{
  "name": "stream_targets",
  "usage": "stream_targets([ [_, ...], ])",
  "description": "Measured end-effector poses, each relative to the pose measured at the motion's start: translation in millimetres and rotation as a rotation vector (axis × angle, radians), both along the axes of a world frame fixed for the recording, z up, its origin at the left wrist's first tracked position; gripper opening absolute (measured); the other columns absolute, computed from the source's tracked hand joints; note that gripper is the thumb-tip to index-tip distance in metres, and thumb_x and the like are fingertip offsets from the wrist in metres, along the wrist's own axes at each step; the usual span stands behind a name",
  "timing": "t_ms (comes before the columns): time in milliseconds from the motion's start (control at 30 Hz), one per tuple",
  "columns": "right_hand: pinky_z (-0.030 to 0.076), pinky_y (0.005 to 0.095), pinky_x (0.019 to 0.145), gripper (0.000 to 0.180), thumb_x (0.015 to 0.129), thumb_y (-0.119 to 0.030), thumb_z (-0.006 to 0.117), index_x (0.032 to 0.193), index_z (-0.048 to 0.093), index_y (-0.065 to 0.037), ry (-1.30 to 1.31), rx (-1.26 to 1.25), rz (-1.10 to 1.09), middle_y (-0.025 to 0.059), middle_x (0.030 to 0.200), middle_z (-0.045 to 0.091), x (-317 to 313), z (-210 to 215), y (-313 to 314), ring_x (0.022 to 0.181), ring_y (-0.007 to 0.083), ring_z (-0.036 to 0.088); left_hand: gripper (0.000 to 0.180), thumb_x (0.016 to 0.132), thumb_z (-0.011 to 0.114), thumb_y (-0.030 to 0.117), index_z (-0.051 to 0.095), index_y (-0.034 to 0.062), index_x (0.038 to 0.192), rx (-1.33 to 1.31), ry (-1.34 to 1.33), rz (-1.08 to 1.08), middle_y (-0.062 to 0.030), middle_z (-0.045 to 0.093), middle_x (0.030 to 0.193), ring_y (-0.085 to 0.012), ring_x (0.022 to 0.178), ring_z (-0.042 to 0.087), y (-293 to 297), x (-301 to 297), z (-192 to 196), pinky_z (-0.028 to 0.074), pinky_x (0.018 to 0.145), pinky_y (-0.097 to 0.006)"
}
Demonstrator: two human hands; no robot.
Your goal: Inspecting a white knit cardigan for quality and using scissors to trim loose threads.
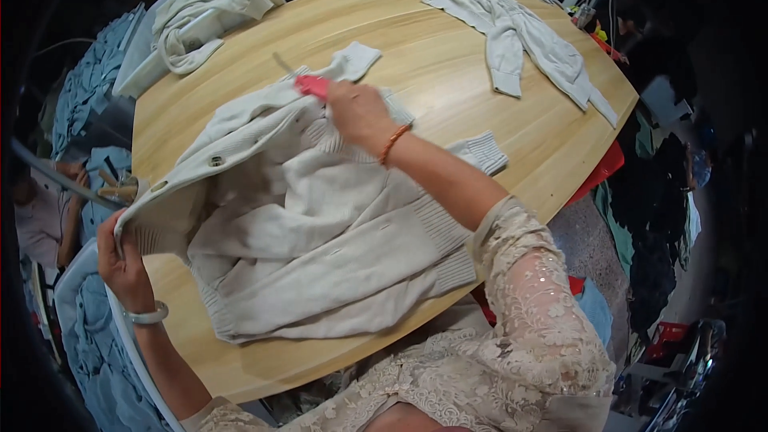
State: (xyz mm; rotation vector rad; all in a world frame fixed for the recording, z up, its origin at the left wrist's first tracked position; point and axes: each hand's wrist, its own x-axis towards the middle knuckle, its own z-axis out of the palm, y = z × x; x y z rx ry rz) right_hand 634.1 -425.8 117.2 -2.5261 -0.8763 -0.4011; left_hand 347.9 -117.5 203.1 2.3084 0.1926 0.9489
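Observation:
A cream knitted cardigan [320,248] lies spread on the wooden table in front of me, its front opened and its ribbed button band lifted on the left. Dark buttons [216,162] show along that band. My left hand [126,264] pinches the lower corner of the band at the table's left edge. Over the upper part of the cardigan, my right hand [360,116] is closed round a red-handled tool [312,86] with a thin metal blade pointing up and left. The tool is blurred, so its exact kind does not show.
A second cream knit garment [520,36] lies at the table's [432,56] far right. Another cream knit [204,12] hangs over a white bin [136,64] at the far left. Blue garments [104,344] fill a container beside my left arm. Dark clothing [656,216] hangs beyond the right edge.

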Motion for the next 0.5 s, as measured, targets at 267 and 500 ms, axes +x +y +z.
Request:
stream_targets([
  [267, 0.051, 0.0447, 0.078, 0.047, 0.075, -0.037, 0.079, 0.104, 0.060, -0.005, 0.166, -0.012, 0.170, 0.0188, 0.089, 0.068, -47, 36, -9, 0.090, 0.0372, 0.066, 0.014, 0.091, 0.058, -0.004, 0.064, -0.0013, 0.103, 0.044, -0.073, -0.061, -0.0057, 0.061, 0.096, -0.0143, 0.092, 0.057, -57, 4, 15, 0.043, 0.084, -0.024],
  [500, 0.052, 0.0480, 0.077, 0.030, 0.082, -0.011, 0.062, 0.108, 0.053, 0.002, 0.083, -0.009, 0.252, 0.0234, 0.099, 0.066, -58, 8, 55, 0.092, 0.0408, 0.065, 0.019, 0.087, 0.060, -0.007, 0.065, -0.0041, 0.105, 0.215, -0.179, -0.036, -0.0123, 0.062, 0.101, -0.0212, 0.096, 0.060, -95, -32, 48, 0.046, 0.087, -0.030],
])
